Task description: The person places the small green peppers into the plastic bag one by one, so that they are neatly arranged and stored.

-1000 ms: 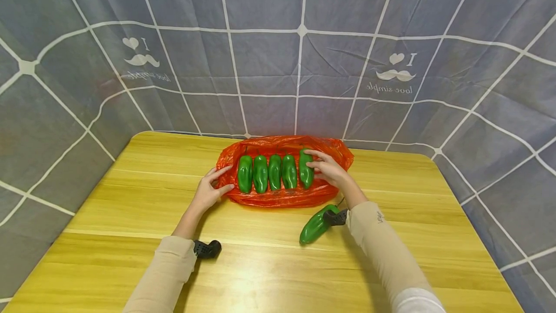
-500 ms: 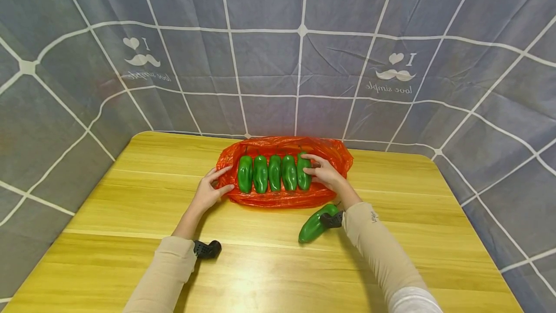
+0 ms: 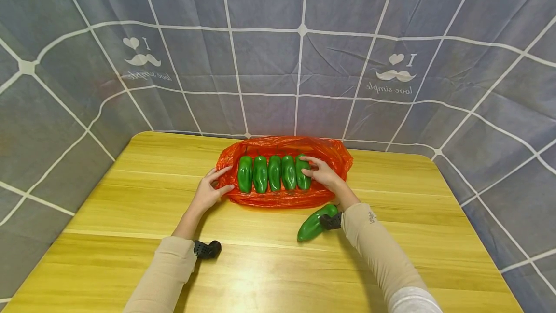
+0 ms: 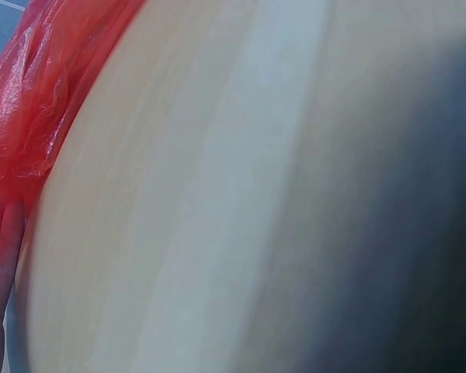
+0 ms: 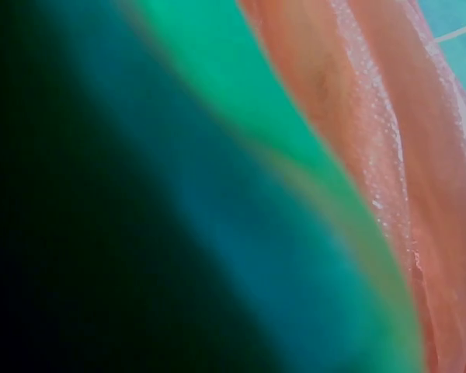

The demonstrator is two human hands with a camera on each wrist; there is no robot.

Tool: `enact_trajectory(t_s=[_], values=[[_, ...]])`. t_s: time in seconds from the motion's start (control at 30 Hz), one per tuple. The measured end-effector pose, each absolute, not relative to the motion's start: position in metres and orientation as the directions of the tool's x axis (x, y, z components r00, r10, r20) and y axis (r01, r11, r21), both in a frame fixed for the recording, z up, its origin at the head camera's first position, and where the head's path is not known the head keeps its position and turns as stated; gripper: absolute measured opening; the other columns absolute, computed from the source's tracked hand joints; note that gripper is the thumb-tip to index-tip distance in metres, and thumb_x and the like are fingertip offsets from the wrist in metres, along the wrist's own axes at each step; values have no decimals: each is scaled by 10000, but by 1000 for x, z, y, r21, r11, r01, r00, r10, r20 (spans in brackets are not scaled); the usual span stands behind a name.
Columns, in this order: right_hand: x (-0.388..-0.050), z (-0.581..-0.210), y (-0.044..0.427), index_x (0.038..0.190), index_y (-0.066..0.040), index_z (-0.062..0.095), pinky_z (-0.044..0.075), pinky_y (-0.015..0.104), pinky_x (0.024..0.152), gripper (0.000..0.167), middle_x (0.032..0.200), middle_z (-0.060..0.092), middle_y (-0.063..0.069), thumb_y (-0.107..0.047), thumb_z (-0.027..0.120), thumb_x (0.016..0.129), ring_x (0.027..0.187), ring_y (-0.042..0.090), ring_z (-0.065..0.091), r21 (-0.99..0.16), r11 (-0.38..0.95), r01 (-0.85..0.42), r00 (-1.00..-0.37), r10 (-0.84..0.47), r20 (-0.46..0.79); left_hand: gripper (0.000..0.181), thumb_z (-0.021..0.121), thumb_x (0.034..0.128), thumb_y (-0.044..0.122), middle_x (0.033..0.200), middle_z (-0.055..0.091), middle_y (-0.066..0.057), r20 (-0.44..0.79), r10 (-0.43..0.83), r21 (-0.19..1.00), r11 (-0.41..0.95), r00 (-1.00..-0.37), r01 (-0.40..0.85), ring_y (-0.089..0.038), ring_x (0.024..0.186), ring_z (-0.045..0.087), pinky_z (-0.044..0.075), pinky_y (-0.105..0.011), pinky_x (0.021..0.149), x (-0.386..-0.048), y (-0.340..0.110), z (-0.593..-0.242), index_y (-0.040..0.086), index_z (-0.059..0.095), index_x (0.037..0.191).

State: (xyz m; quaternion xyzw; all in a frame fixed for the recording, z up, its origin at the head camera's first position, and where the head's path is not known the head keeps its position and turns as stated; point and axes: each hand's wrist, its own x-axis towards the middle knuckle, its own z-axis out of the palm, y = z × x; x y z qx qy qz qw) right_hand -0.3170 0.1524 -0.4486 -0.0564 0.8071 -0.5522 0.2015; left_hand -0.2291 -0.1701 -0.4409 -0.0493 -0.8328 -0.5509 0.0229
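Observation:
Several glossy green peppers lie side by side in an orange-red plastic bag, its mouth spread wide. My right hand grips the rightmost pepper, fingertips over its top and side. At the bag's left edge, my left hand touches the plastic, fingers and thumb spread apart. Part of that left hand shows against the red film in the left wrist view. Another green pepper lies on the table below my right wrist. A blurred green surface fills much of the right wrist view.
The bag rests near the back edge of a yellow wooden table. A grey curtain with white lines stands behind and around it. A black wrist camera on the right arm overlaps the loose pepper.
My right hand has moved slightly left with the rightmost pepper, which now lies close beside its neighbour. The loose pepper has shifted slightly left. My left hand has stayed put.

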Motion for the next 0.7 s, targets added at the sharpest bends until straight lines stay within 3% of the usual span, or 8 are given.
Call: enact_trajectory(t_s=[0.07, 0.13, 0.2, 0.33, 0.47, 0.57, 0.7], values=[[-317, -448, 153, 1366, -101, 422, 437, 277, 731, 464, 1225, 434, 200, -91, 535, 916, 916, 220, 469, -908, 404, 112, -913, -318, -254, 514, 669, 793, 4, 1358, 319, -334, 94, 60, 919, 380, -994, 110, -496, 1158, 395, 474, -385, 821, -229, -170, -441, -42, 498, 1275], [-317, -447, 153, 1367, -108, 422, 426, 282, 730, 462, 1231, 429, 194, -94, 531, 919, 934, 227, 447, -902, 417, 107, -914, -315, -255, 514, 668, 791, -2, 1363, 318, -332, 96, 60, 920, 375, -994, 112, -436, 1282, 261, 386, -457, 941, -229, -169, -441, -48, 497, 1273], [-318, -447, 153, 1373, -110, 414, 426, 290, 735, 462, 1228, 437, 198, -99, 523, 924, 949, 240, 444, -897, 429, 104, -913, -317, -257, 515, 666, 791, -6, 1362, 314, -334, 96, 62, 922, 371, -993, 112, -436, 1283, 263, 394, -508, 924, -229, -168, -441, -50, 494, 1275], [-318, -445, 153, 1384, -122, 400, 430, 302, 745, 466, 1221, 433, 189, -109, 511, 932, 971, 255, 436, -888, 447, 105, -908, -321, -269, 513, 671, 788, -1, 1353, 334, -324, 104, 59, 917, 381, -993, 118, -423, 1240, 332, 411, -452, 907, -229, -168, -440, -44, 502, 1271], [-317, -440, 155, 1388, -110, 389, 439, 358, 808, 469, 1285, 395, 205, -114, 508, 934, 1076, 305, 427, -889, 451, 84, -906, -336, -256, 509, 672, 786, -6, 1321, 353, -334, 113, 62, 920, 370, -992, 128, -428, 878, 574, 489, -238, 653, -230, -168, -440, -55, 504, 1263], [-315, -432, 157, 1391, -97, 378, 412, 435, 908, 482, 1338, 361, 222, -109, 516, 929, 1185, 348, 388, -893, 445, 60, -912, -339, -230, 508, 667, 787, -14, 1305, 347, -347, 112, 67, 929, 347, -992, 128, -381, 550, 570, 410, -162, 409, -230, -168, -440, -66, 497, 1263], [-311, -420, 162, 1397, -76, 359, 332, 496, 997, 505, 1370, 339, 222, -101, 526, 922, 1252, 365, 330, -904, 425, 49, -925, -323, -202, 507, 667, 787, -13, 1308, 339, -355, 111, 68, 930, 344, -992, 128, -307, 502, 556, 405, -140, 420, -230, -167, -439, -68, 496, 1262]])
